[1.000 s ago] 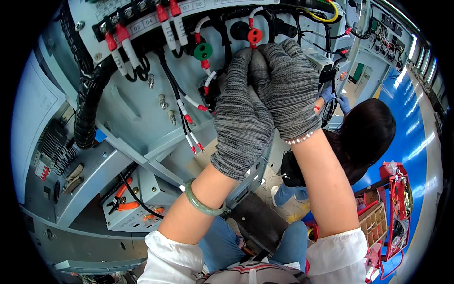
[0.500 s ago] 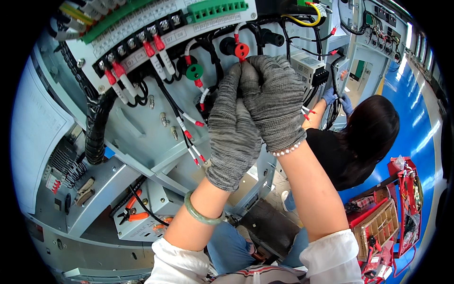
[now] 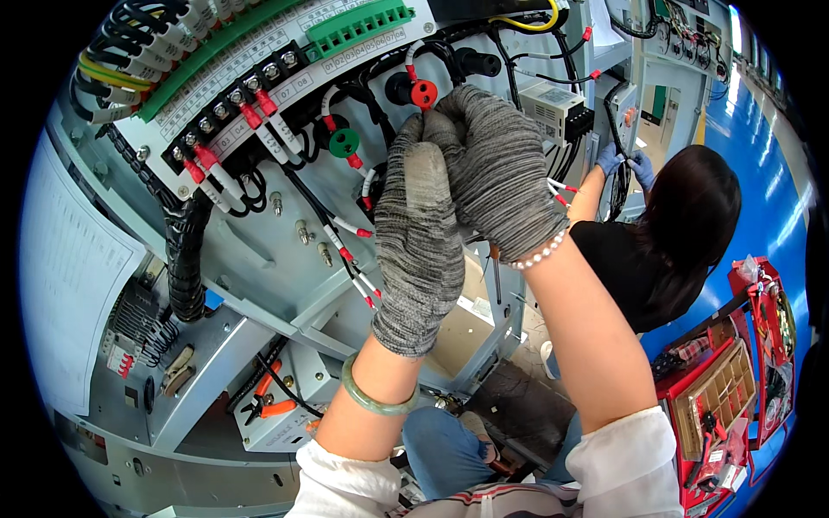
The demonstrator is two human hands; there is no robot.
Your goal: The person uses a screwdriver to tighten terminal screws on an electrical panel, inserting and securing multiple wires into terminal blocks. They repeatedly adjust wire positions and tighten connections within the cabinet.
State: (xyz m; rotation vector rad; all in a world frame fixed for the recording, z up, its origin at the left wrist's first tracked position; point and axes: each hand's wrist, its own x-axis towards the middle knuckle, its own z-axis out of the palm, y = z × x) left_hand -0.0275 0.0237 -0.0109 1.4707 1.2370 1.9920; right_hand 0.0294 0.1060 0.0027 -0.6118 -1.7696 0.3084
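My left hand (image 3: pixel 417 246) and my right hand (image 3: pixel 505 177), both in grey knit gloves, meet fingertip to fingertip on the front of an electrical panel. Their fingers are closed in a pinch just below a red round two-holed piece (image 3: pixel 423 94) on a black post. Whatever they pinch is hidden behind the gloves. My left thumb lies straight along the hand. A green round two-holed piece (image 3: pixel 344 142), with red-sleeved wire ends on it, sits left of the fingers. Loose wires with red tips (image 3: pixel 346 254) hang beside my left hand.
Above runs a black screw terminal strip (image 3: pixel 237 102) and a green connector block (image 3: pixel 363 28). Orange-handled pliers (image 3: pixel 275 406) lie on a box at lower left. At right a co-worker (image 3: pixel 661 233) in blue gloves handles cables near a red toolbox (image 3: pixel 682 388).
The panel has shifted slightly left and up in view, and the toolbox right and down. My left hand has turned, its thumb now showing lengthwise. Both hands stay pinched together below the red piece.
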